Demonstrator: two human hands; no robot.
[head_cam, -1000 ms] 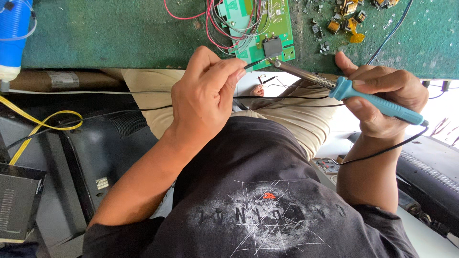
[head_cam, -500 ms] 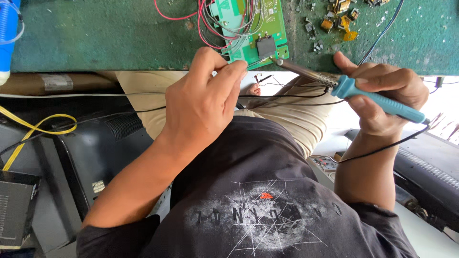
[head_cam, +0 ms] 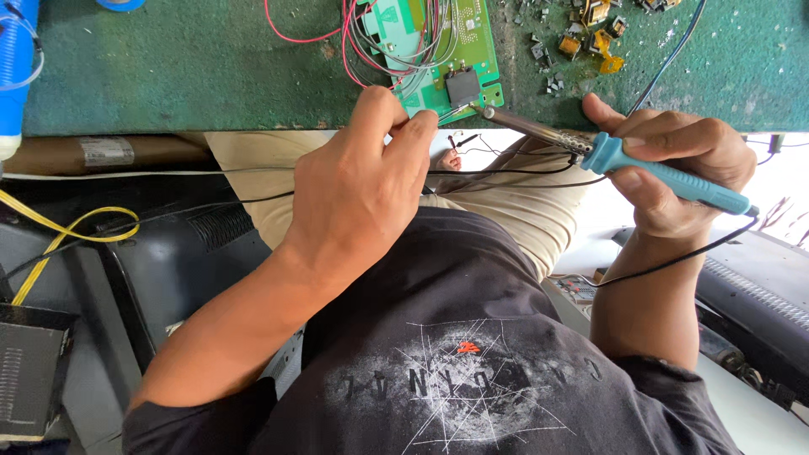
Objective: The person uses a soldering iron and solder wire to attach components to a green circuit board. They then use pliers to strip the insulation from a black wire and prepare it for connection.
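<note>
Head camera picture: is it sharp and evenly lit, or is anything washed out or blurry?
Head view: the left hand, the soldering iron in the right hand and the green circuit board look sharp in soft light; the area at the right edge beyond the green mat is blown out white; no motion blur shows.
</note>
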